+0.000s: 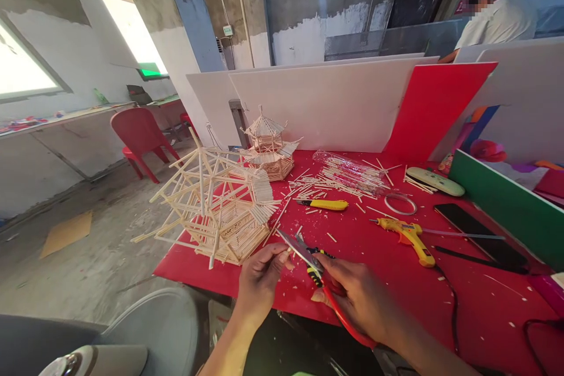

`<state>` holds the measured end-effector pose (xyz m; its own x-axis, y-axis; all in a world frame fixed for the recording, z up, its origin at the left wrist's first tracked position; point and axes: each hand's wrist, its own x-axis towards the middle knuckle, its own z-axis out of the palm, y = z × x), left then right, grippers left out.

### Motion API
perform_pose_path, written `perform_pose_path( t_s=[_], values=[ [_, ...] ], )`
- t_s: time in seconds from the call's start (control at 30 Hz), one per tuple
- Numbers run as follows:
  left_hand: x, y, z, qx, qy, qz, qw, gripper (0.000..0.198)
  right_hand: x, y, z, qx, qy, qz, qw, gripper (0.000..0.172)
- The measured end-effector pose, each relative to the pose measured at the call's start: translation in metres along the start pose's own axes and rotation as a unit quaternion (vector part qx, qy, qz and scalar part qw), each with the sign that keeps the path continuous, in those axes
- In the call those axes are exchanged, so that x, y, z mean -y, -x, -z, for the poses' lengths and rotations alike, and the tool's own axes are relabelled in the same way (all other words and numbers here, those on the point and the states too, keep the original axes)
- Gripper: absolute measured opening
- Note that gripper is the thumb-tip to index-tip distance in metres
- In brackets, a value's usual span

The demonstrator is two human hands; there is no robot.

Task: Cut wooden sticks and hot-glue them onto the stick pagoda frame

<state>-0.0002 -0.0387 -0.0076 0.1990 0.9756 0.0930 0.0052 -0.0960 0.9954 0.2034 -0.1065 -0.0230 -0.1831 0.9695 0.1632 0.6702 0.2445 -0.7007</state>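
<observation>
Currently I have the left hand [259,279] narrowed to a fingertip pinch on a short, pale wooden stick [289,251], held above the near edge of a red-covered tabletop [361,241]. My right hand [355,294] is closed around the red handles of metal-bladed scissors [304,254], the blades angled up and leftward just beside the pinched stick; whether they touch it, I cannot tell. Partly hidden under the scissors: a black-and-yellow-handled hand tool [314,275]. Left of the hands, I record a large, open framework of pale wooden sticks [233,220], with a smaller, tiered stick pagoda [267,147] behind it. Further back lie loose sticks and a clear plastic packet of sticks [348,173]; nearer, a yellow utility knife [326,204]. To the right I log a yellow glue gun [409,235], near a black, flat phone [484,252].
</observation>
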Motion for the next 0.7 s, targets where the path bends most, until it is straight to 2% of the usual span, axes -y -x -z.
perform_pose_path(
  t_s=[0.1, 0.17, 0.23, 0.33, 0.4, 0.47, 0.53, 0.6, 0.63, 0.7],
  values=[
    [0.005, 0.000, -0.002, -0.021, 0.027, 0.010, 0.999, 0.018, -0.013, -0.005, 0.004, -0.040, 0.022, -0.036, 0.998, 0.054],
    [0.006, -0.001, -0.001, -0.039, 0.053, 0.029, 0.997, 0.019, -0.027, -0.012, 0.008, -0.059, 0.102, -0.079, 0.990, 0.055],
    [0.005, -0.002, 0.000, -0.060, 0.111, 0.073, 0.989, 0.022, -0.045, -0.019, 0.009, -0.060, 0.205, -0.128, 0.968, 0.056],
    [0.003, -0.005, 0.005, -0.084, 0.244, 0.143, 0.956, 0.027, -0.072, -0.028, 0.010, -0.050, 0.305, -0.171, 0.936, 0.051],
    [0.002, -0.008, 0.009, -0.101, 0.321, 0.170, 0.926, 0.030, -0.082, -0.031, 0.009, -0.052, 0.329, -0.170, 0.928, 0.048],
    [0.002, -0.012, 0.012, -0.122, 0.370, 0.204, 0.898, 0.032, -0.079, -0.032, 0.009, -0.074, 0.331, -0.146, 0.929, 0.044],
    [0.001, -0.015, 0.014, -0.145, 0.400, 0.238, 0.873, 0.031, -0.063, -0.033, 0.005, -0.126, 0.283, -0.106, 0.945, 0.039],
    [0.001, -0.018, 0.013, -0.159, 0.423, 0.253, 0.855, 0.028, -0.035, -0.033, -0.004, -0.160, 0.145, -0.076, 0.973, 0.037],
    [0.001, -0.020, 0.012, -0.160, 0.432, 0.251, 0.851, 0.028, -0.018, -0.033, -0.011, -0.142, 0.049, -0.073, 0.986, 0.036],
    [0.002, -0.023, 0.010, -0.151, 0.446, 0.236, 0.850, 0.028, 0.012, -0.036, -0.026, -0.061, -0.100, -0.075, 0.990, 0.035]
  ],
)
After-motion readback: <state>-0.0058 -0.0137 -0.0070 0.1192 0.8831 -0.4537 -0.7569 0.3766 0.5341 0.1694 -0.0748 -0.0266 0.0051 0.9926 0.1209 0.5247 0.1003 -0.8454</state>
